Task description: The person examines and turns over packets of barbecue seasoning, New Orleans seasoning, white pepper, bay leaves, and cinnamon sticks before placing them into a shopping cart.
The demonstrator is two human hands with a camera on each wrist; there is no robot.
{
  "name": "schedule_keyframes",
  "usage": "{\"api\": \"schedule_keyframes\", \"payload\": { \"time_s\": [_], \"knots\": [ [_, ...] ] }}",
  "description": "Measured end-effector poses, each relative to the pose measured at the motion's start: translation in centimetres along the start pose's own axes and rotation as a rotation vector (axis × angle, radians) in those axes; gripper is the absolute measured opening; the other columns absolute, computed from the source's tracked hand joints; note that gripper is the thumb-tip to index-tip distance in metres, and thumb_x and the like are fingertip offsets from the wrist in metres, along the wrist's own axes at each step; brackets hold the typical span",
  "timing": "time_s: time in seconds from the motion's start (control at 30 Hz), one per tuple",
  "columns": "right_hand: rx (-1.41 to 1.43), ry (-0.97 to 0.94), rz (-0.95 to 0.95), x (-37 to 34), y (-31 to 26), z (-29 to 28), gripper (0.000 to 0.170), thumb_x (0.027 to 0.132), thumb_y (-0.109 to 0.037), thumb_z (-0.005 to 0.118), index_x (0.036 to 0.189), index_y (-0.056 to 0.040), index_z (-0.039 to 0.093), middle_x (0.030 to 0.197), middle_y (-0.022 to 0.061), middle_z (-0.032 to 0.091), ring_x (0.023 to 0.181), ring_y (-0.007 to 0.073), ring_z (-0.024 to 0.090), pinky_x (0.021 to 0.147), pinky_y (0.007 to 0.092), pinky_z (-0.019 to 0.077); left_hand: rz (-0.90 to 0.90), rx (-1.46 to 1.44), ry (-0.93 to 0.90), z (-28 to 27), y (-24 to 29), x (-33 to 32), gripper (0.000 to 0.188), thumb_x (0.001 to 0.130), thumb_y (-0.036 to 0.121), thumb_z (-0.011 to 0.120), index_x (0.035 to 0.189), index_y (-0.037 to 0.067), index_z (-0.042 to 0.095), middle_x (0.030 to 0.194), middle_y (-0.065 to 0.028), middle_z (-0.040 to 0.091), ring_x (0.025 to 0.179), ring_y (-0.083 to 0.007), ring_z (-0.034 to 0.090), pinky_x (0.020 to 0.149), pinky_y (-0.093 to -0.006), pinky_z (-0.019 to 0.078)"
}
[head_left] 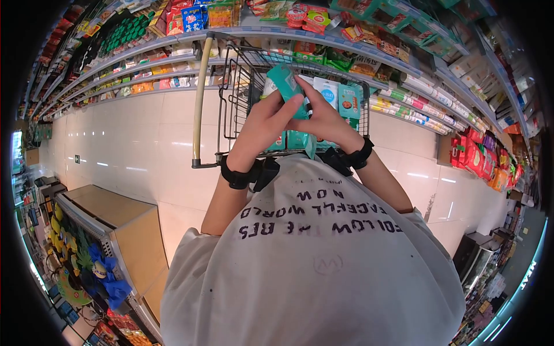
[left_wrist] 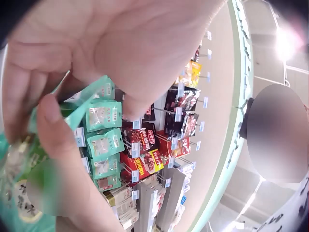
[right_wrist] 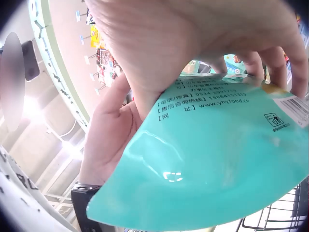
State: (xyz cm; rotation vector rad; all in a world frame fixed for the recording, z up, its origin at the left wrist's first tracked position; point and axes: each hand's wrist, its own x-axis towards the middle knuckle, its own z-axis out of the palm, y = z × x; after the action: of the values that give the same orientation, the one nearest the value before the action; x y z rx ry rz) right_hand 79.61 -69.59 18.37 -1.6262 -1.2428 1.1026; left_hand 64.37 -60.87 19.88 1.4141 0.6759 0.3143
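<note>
Both hands are on a teal snack bag [head_left: 283,80] above a shopping cart [head_left: 201,104]. In the head view the left hand [head_left: 265,124] holds the bag from the left, thumb across it, and the right hand [head_left: 327,118] grips it from the right. The right wrist view shows the back of the bag [right_wrist: 207,159], with printed text and a barcode, under the curled fingers of the right hand [right_wrist: 159,53]. In the left wrist view the bag [left_wrist: 19,193] is at the lower left beside the left hand [left_wrist: 111,53].
Several packages lie in the cart, among them a white and blue pack [head_left: 326,91] and a teal pack [head_left: 350,102]. Stocked shelves [head_left: 190,37] curve across the front. A wooden display stand [head_left: 135,236] is at the lower left, and red bags [head_left: 474,155] are at the right.
</note>
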Motion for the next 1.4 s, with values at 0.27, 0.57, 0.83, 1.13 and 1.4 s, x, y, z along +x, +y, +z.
{"api": "schedule_keyframes", "payload": {
  "time_s": [0.27, 0.57, 0.83, 1.13, 1.4],
  "knots": [
    [-0.187, 0.013, -0.052, 0.8, 1.5, 0.6, 0.108, 0.066, -0.036, 0.079, 0.142, 0.005, 0.016, 0.132, 0.0271, 0.041, 0.122, 0.0357, 0.044, 0.1, 0.0389, 0.037, 0.176, 0.418, 0.257, 0.2, -1.1, 1.9, 0.035, 0.092, 0.026, 0.051, 0.081, -0.006, 0.058, 0.06, -0.0125, 0.056, 0.054, -0.0167, 0.053, 0.053, -0.0326, 0.0424],
    [0.032, -0.145, -0.154, 0.7, 2.1, 1.1, 0.118, 0.065, -0.036, 0.081, 0.143, 0.0038, 0.003, 0.139, 0.0258, 0.03, 0.128, 0.0345, 0.036, 0.101, 0.0391, 0.036, 0.044, -0.022, 0.288, -0.6, -1.9, 1.7, 0.037, 0.094, 0.03, 0.048, 0.086, -0.005, 0.06, 0.074, -0.0055, 0.061, 0.064, -0.0125, 0.062, 0.055, -0.0266, 0.0532],
    [-0.382, 0.131, -0.22, 0.6, 0.7, 1.9, 0.116, 0.059, -0.028, 0.081, 0.145, -0.0021, 0.007, 0.135, 0.0238, 0.031, 0.123, 0.0389, 0.04, 0.096, 0.0418, 0.0407, 0.04, -0.21, 0.327, -0.2, -1.4, 0.5, 0.039, 0.093, 0.032, 0.05, 0.083, -0.005, 0.058, 0.073, -0.0058, 0.06, 0.063, -0.0137, 0.062, 0.056, -0.0271, 0.0531],
    [0.19, 0.09, -0.213, -0.7, 1.9, 0.7, 0.104, 0.077, -0.031, 0.074, 0.145, 0.0003, 0.001, 0.145, 0.0245, 0.02, 0.133, 0.0314, 0.029, 0.105, 0.0404, 0.0318, 0.202, -0.077, 0.265, -1.5, -1.7, -0.7, 0.035, 0.094, 0.034, 0.051, 0.089, 0.001, 0.062, 0.067, 0.0011, 0.053, 0.061, -0.0081, 0.053, 0.056, -0.0241, 0.0483],
    [0.388, -0.01, -0.077, -1.9, 1.4, -0.8, 0.074, 0.082, -0.018, 0.069, 0.139, -0.0001, 0.025, 0.123, 0.0115, 0.054, 0.107, 0.016, 0.055, 0.089, 0.0282, 0.0459, 0.371, -0.042, 0.15, -0.6, -0.5, -1.7, 0.031, 0.093, 0.03, 0.054, 0.095, 0.0, 0.062, 0.066, 0.0026, 0.052, 0.06, -0.004, 0.044, 0.05, -0.0228, 0.0356]
  ]
}}
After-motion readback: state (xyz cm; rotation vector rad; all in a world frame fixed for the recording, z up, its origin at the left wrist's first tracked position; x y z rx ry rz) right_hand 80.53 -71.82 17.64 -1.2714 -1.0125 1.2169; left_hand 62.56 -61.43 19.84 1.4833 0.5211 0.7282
